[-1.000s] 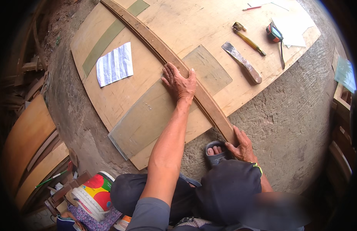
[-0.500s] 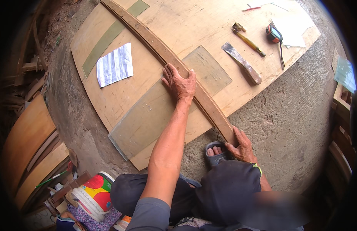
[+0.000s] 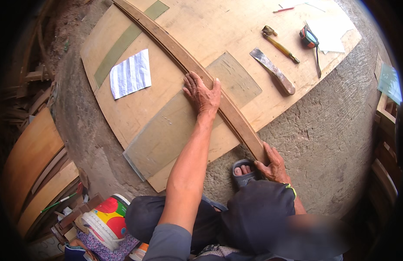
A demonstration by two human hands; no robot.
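A long brown wooden strip (image 3: 166,41) runs slantwise over a pane of glass (image 3: 162,130) lying on a plywood board. My left hand (image 3: 205,96) presses on the strip where it crosses the glass, thumb on its top and fingers along its left edge. Around the strip's near end, which sticks out past the board, my right hand (image 3: 274,165) is closed, with thumb on the left side and fingers on the right. Further up, a narrow greenish glass strip (image 3: 119,54) passes beneath the wood. A crumpled striped paper (image 3: 131,74) lies left of it.
On the plywood board (image 3: 210,26), right side, lie a putty knife (image 3: 273,71), a glass cutter (image 3: 280,45), a tape measure (image 3: 309,38), white paper (image 3: 329,35) and a red pencil (image 3: 284,9). A colourful bucket (image 3: 108,219) stands at lower left, near curved wooden pieces (image 3: 32,161).
Both hands keep their places on the wooden strip, which has not visibly moved. Only a very slight shift of the whole view shows at the left.
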